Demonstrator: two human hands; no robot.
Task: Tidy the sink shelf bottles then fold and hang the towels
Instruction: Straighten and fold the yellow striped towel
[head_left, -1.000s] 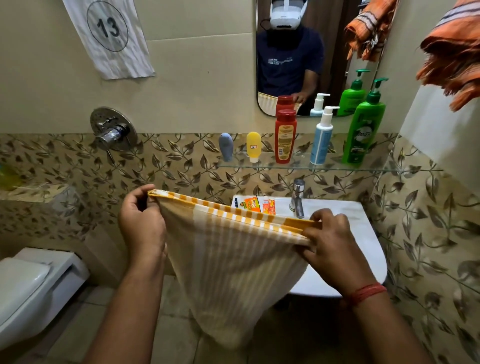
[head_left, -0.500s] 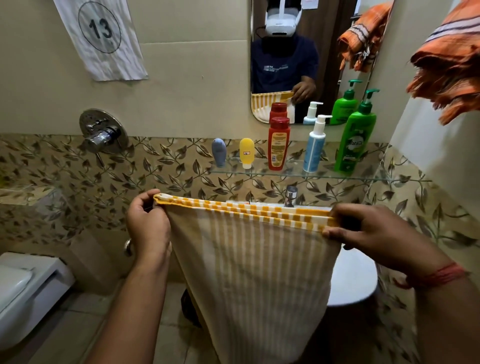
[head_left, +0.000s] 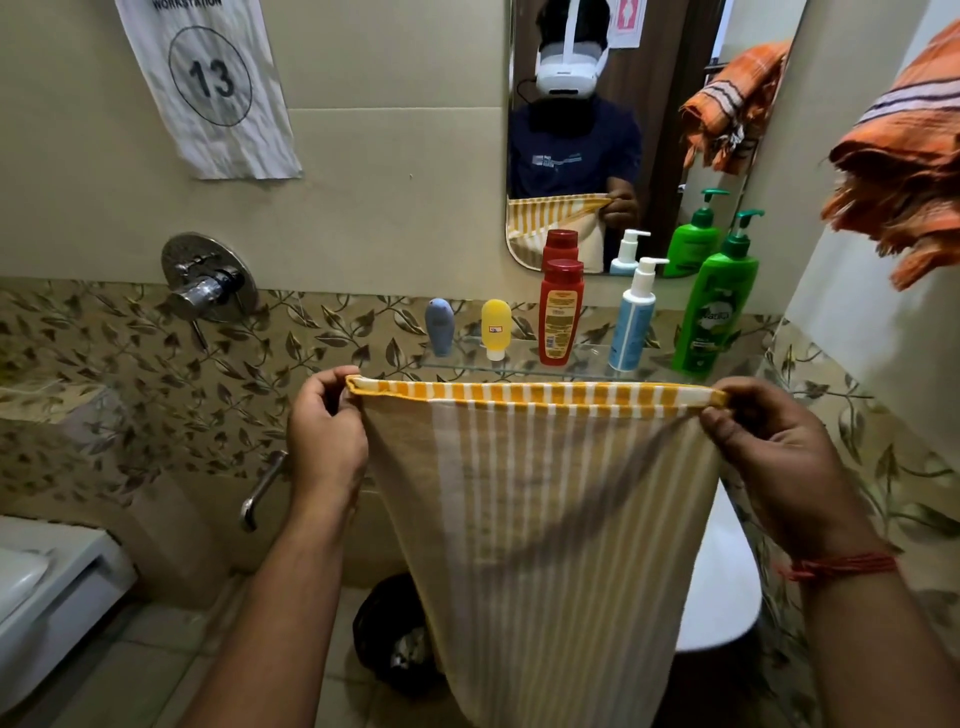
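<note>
Head view, centre frame: striped towel (head_left: 540, 519), soft, light, limp, hanging from its yellow top edge. Left hand (head_left: 324, 441) and right hand (head_left: 769, 457) pinch opposite top corners; best held there

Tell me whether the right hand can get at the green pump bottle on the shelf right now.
Probably not yet: the right hand pinches a corner of the yellow towel, stretched taut with the left hand. The green bottle stands unblocked just above and behind; the hand must let go first.
</note>
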